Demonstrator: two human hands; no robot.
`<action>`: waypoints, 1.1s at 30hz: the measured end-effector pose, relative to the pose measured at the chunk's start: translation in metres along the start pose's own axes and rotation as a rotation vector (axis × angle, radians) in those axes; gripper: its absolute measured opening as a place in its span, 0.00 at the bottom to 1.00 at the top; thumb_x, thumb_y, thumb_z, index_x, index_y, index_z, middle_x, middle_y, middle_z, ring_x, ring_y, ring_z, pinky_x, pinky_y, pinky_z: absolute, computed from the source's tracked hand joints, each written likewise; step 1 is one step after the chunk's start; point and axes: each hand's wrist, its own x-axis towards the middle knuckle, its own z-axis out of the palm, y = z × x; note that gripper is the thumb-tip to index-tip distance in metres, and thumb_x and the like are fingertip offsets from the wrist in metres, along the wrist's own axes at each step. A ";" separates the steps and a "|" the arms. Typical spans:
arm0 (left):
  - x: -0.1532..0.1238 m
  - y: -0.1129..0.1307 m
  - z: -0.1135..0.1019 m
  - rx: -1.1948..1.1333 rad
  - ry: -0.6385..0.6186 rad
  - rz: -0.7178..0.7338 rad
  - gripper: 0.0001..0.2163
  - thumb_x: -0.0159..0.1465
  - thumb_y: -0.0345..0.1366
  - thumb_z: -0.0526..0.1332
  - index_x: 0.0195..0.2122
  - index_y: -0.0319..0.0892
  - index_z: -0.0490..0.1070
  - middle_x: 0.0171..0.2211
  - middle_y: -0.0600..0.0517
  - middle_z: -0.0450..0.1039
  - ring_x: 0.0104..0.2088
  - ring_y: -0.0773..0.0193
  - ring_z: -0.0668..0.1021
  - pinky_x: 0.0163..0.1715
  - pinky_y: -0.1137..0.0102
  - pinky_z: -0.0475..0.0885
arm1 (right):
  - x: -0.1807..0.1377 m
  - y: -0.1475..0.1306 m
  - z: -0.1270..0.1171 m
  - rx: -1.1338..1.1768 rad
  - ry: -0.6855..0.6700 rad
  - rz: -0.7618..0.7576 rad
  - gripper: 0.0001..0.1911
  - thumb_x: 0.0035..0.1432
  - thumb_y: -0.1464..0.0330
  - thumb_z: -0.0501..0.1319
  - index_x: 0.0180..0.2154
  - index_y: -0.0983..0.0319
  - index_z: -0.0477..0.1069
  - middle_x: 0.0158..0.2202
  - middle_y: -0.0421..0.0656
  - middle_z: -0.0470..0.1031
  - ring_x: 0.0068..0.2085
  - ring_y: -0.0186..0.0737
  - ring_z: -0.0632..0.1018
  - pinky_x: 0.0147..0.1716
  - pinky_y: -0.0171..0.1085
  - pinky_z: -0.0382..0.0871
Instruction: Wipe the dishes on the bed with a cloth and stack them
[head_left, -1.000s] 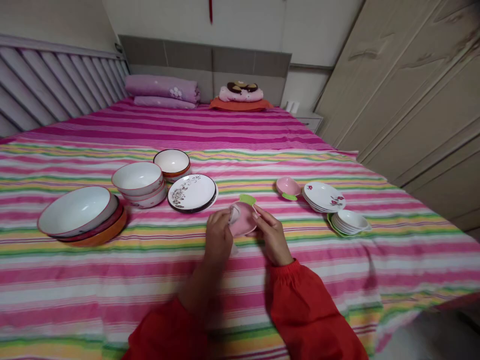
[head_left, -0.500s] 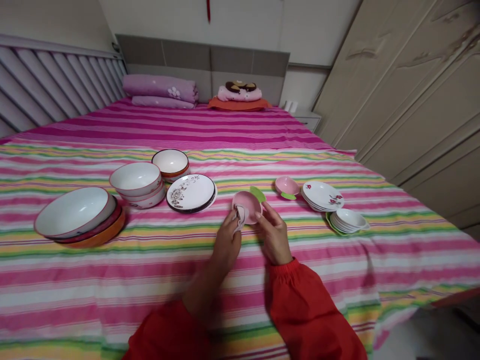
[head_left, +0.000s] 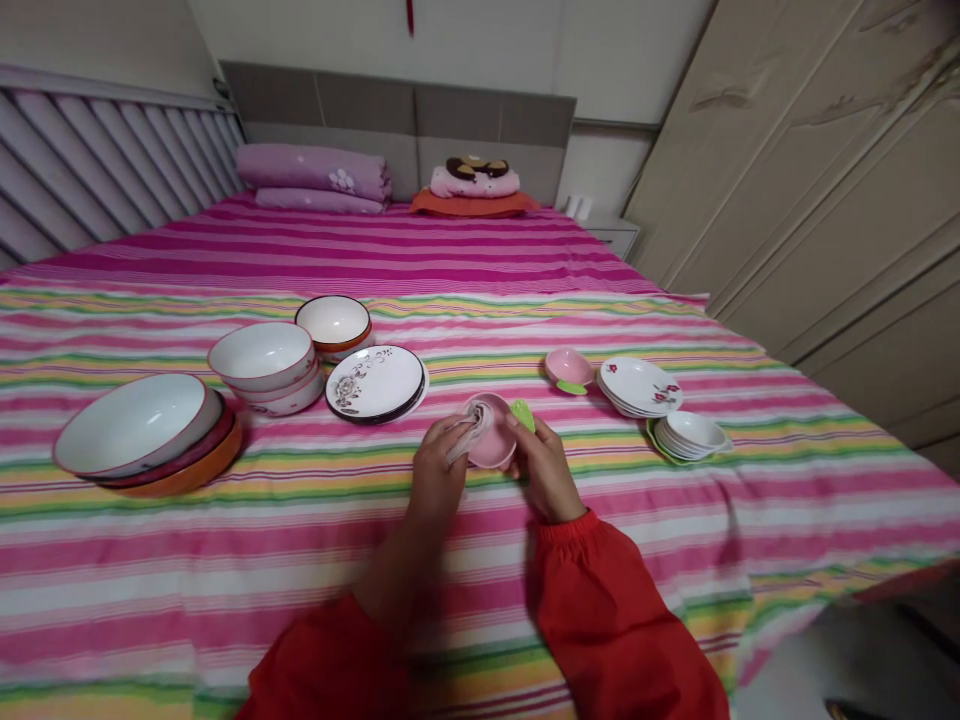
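Observation:
My right hand (head_left: 545, 468) grips a small pink peach-shaped dish (head_left: 491, 448) with a green leaf tab, holding it just above the striped bed cover. Pinched in my left hand (head_left: 436, 473) is a pale cloth (head_left: 466, 434), pressed into the dish's hollow. Both sleeves are red. A second pink dish (head_left: 569, 368) of the same kind lies on the cover to the right, beyond my hands.
Left of my hands stand a black-rimmed flowered plate (head_left: 376, 383), stacked white bowls (head_left: 264, 365), a bowl (head_left: 333, 322) behind them and a big bowl stack (head_left: 142, 433). At right are flowered plates (head_left: 639, 387) and small white saucers (head_left: 693, 436). Wardrobe doors line the right side.
The pink dish was tilted and turned in my hands, its leaf tab swinging from the top to the right side. My left hand moved the cloth from the rim into the dish.

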 end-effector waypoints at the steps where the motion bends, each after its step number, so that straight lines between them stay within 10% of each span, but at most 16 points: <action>1: 0.000 0.001 -0.001 0.029 0.022 0.012 0.16 0.57 0.24 0.55 0.44 0.42 0.74 0.47 0.47 0.74 0.47 0.60 0.76 0.49 0.64 0.72 | 0.001 0.002 0.000 0.015 0.014 0.007 0.17 0.49 0.55 0.66 0.32 0.62 0.70 0.12 0.34 0.66 0.14 0.33 0.69 0.10 0.28 0.58; 5: 0.000 0.007 -0.001 0.205 0.142 0.148 0.17 0.58 0.24 0.55 0.47 0.42 0.72 0.51 0.45 0.71 0.52 0.56 0.71 0.52 0.57 0.66 | 0.004 0.011 0.005 0.094 0.058 0.048 0.18 0.48 0.57 0.67 0.37 0.61 0.71 0.17 0.36 0.71 0.18 0.38 0.75 0.18 0.36 0.71; 8: -0.005 0.011 0.006 0.228 -0.047 0.328 0.16 0.60 0.26 0.54 0.48 0.40 0.71 0.50 0.43 0.71 0.52 0.56 0.71 0.52 0.57 0.65 | 0.005 0.016 0.007 0.123 0.099 -0.035 0.15 0.48 0.59 0.67 0.36 0.61 0.72 0.23 0.36 0.74 0.23 0.35 0.75 0.23 0.34 0.72; 17: -0.009 0.009 0.008 0.152 -0.160 0.260 0.16 0.62 0.27 0.52 0.49 0.42 0.71 0.53 0.45 0.70 0.53 0.55 0.69 0.53 0.56 0.65 | 0.002 0.008 0.004 0.185 0.134 -0.082 0.14 0.47 0.60 0.67 0.35 0.59 0.69 0.24 0.35 0.73 0.22 0.34 0.73 0.19 0.32 0.69; 24: 0.002 0.015 0.000 -0.260 0.228 -0.327 0.17 0.65 0.41 0.54 0.53 0.42 0.68 0.56 0.45 0.67 0.56 0.57 0.70 0.55 0.65 0.65 | 0.000 0.005 0.005 0.282 0.008 0.043 0.13 0.46 0.63 0.67 0.32 0.60 0.67 0.22 0.36 0.73 0.18 0.34 0.74 0.17 0.33 0.73; 33: 0.015 0.018 -0.020 -0.647 -0.040 -0.637 0.24 0.62 0.55 0.54 0.43 0.37 0.73 0.39 0.46 0.77 0.41 0.57 0.78 0.42 0.66 0.72 | -0.005 0.000 -0.001 0.122 -0.095 0.115 0.09 0.44 0.67 0.68 0.26 0.63 0.69 0.14 0.33 0.66 0.11 0.28 0.63 0.08 0.28 0.54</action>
